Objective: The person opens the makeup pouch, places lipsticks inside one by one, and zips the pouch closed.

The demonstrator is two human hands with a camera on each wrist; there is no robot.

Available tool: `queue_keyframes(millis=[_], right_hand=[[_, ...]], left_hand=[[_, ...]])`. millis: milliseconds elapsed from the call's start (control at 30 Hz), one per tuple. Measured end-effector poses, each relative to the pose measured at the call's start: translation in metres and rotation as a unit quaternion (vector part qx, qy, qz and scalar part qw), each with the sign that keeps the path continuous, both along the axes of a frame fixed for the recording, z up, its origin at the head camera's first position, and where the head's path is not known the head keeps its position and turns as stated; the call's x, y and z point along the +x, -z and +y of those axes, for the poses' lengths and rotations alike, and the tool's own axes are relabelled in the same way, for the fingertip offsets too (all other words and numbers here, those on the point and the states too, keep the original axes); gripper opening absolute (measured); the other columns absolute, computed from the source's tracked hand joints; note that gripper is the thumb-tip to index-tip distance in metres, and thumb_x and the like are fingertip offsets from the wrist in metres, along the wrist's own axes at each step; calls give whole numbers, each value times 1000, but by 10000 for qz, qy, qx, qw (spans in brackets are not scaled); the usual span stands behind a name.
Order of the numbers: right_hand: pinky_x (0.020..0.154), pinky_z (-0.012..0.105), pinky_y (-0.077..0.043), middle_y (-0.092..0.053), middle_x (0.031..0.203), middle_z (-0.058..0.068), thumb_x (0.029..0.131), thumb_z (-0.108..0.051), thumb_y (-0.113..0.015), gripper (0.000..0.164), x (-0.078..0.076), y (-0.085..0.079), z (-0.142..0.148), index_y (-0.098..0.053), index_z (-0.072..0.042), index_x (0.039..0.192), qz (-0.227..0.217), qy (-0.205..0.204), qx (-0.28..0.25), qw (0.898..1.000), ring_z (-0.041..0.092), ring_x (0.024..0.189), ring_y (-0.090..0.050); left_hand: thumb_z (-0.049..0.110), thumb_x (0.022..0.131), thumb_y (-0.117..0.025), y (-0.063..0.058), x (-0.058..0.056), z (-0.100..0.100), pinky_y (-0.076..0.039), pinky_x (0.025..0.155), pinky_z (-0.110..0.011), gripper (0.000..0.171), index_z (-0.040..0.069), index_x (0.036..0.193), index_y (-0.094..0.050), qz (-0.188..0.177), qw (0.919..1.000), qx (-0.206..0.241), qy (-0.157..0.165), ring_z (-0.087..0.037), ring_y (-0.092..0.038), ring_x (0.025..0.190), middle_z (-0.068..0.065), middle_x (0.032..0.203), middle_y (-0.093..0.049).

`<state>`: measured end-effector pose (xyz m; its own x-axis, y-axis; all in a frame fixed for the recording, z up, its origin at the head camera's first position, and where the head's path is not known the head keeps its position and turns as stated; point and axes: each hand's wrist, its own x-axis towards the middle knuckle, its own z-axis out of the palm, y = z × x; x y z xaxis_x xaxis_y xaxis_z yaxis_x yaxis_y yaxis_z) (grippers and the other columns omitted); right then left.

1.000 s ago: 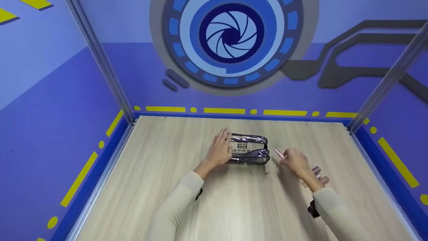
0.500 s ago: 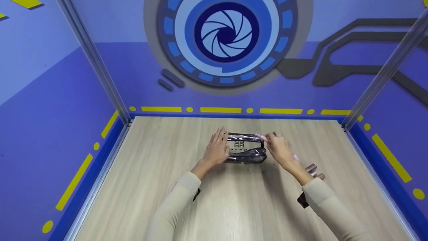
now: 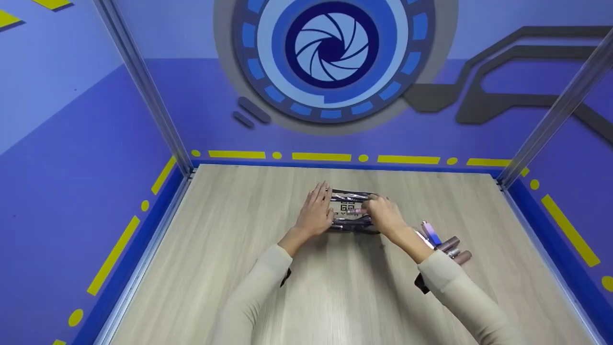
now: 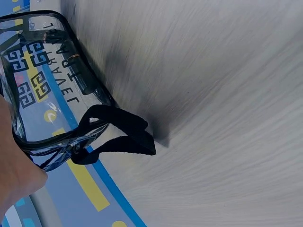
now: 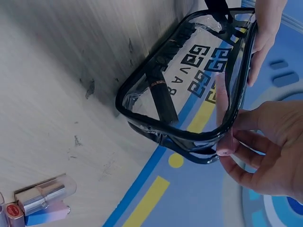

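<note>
A clear cosmetic bag (image 3: pixel 351 225) with black piping and printed lettering rests on the wooden table, its mouth facing right. My left hand (image 3: pixel 313 211) lies over its left end, fingers straight along it. At the mouth, my right hand (image 3: pixel 389 218) pinches one end of a slim pink lip gloss tube (image 5: pixel 221 97); most of the tube shows within the bag's outline. Through the clear wall, a black lipstick tube (image 5: pixel 163 101) lies inside. In the left wrist view, dark tubes (image 4: pixel 79 71) show in the bag, and a black strap loop (image 4: pixel 125 118) sticks out from its end.
Right of the bag, under the right forearm, lie loose cosmetics: a pink-and-blue tube (image 3: pixel 431 233), brown tubes (image 3: pixel 449 244) and a lipstick with a clear cap (image 5: pixel 45 195). Blue panels (image 3: pixel 287 139) wall in the table (image 3: pixel 239 230) at the back and both sides.
My right hand has carried the pink tube leftward from beside the loose cosmetics to the bag's mouth and over the bag. My left hand has stayed on the bag.
</note>
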<state>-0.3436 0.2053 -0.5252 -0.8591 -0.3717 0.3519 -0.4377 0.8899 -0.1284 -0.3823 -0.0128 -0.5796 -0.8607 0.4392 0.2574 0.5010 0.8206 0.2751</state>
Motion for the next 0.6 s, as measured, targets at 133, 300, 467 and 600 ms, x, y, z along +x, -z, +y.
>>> queue_keyframes(millis=[133,300,467,600], right_hand=[[63,56,-59,-73,80,13,84,-1,-73,11,-5,1,-8,-77,-7,75,-263,60,-2,9996,38,76,-71],[68,49,-62,-78,87,14,84,0,-74,6,-6,5,-10,-80,-3,85,-556,-318,-256,9976,36,81,-75],[71,46,-63,-78,87,16,82,9,-69,15,-6,1,8,-79,1,89,-393,-350,-1040,9932,33,80,-76],[70,49,-62,-76,83,22,81,14,-64,14,-11,-4,40,-76,9,87,-254,-108,-1642,9860,36,75,-74]], left_hand=[[21,101,-46,0,-1,0,-22,128,-54,65,-4,159,-28,60,10000,31,40,-38,-20,158,-23,168,-24],[23,102,-43,0,-1,-1,-17,130,-51,67,-2,161,-23,-72,9999,-84,-11,-35,-16,159,-20,170,-18],[25,103,-40,1,-1,-2,-14,131,-49,68,-1,162,-19,-157,9997,-162,-34,-33,-12,160,-18,171,-15],[27,103,-38,3,-2,0,-15,131,-48,67,-1,162,-20,-131,9999,-98,-16,-32,-13,160,-19,171,-17]])
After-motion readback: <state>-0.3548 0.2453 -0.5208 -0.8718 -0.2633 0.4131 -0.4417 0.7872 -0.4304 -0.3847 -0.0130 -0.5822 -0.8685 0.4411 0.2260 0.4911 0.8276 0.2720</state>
